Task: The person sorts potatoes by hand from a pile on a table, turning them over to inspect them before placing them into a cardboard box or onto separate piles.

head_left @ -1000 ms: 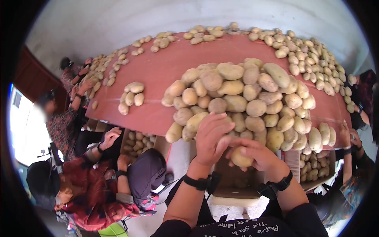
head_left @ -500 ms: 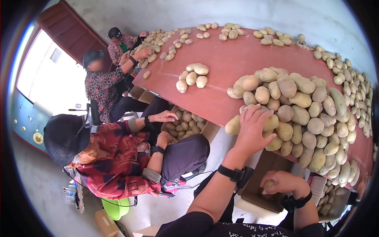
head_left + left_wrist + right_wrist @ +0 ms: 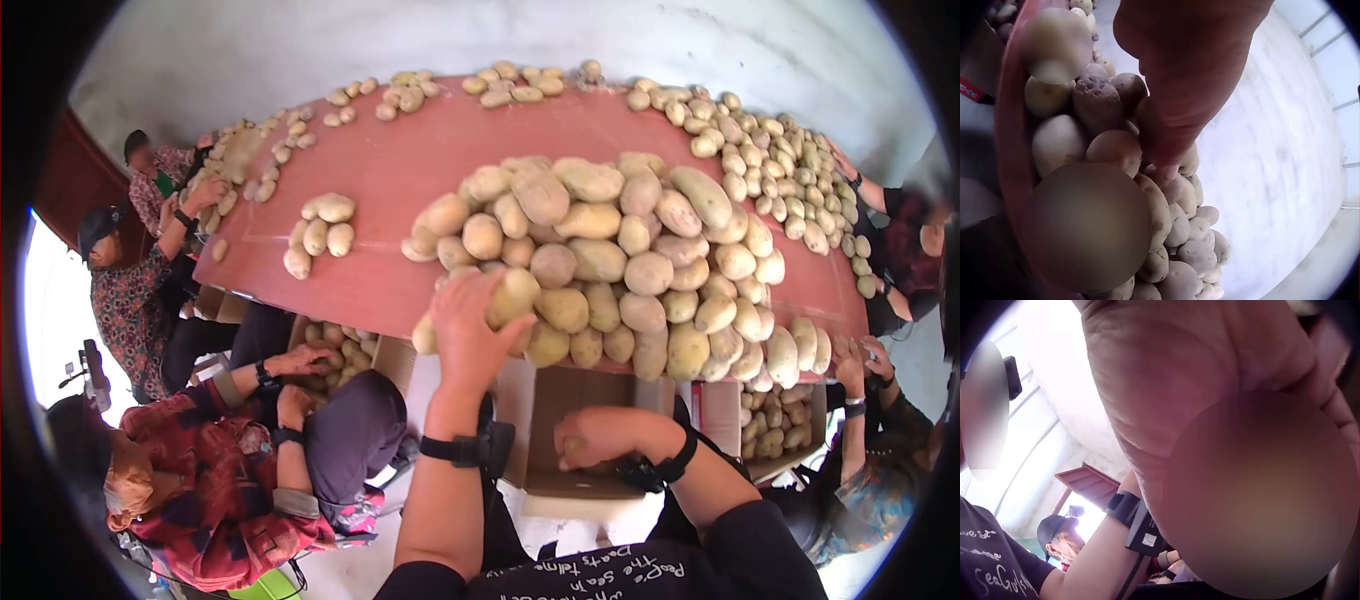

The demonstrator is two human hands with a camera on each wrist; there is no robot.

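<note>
A large pile of potatoes (image 3: 600,262) is heaped on the red table (image 3: 400,180) in front of me. My left hand (image 3: 465,325) is at the pile's near left corner, fingers and thumb around a yellowish potato (image 3: 513,293). In the left wrist view, the fingertips reach in among the potatoes (image 3: 1179,225). My right hand (image 3: 620,435) is lower, over the open cardboard box (image 3: 580,488) below the table edge. Its fingers are curled round a potato (image 3: 572,447), mostly hidden by the hand.
A small group of potatoes (image 3: 318,235) lies left of the pile, with more along the far edge. Seated people work at both sides, the nearest in a red patterned shirt (image 3: 220,480). Potato-filled boxes stand left (image 3: 390,365) and right (image 3: 785,460).
My hands were close together, a potato in the right one; then they parted. The left went to the pile's corner and took hold of a potato; the right lowered over the box. The view swung left and back.
</note>
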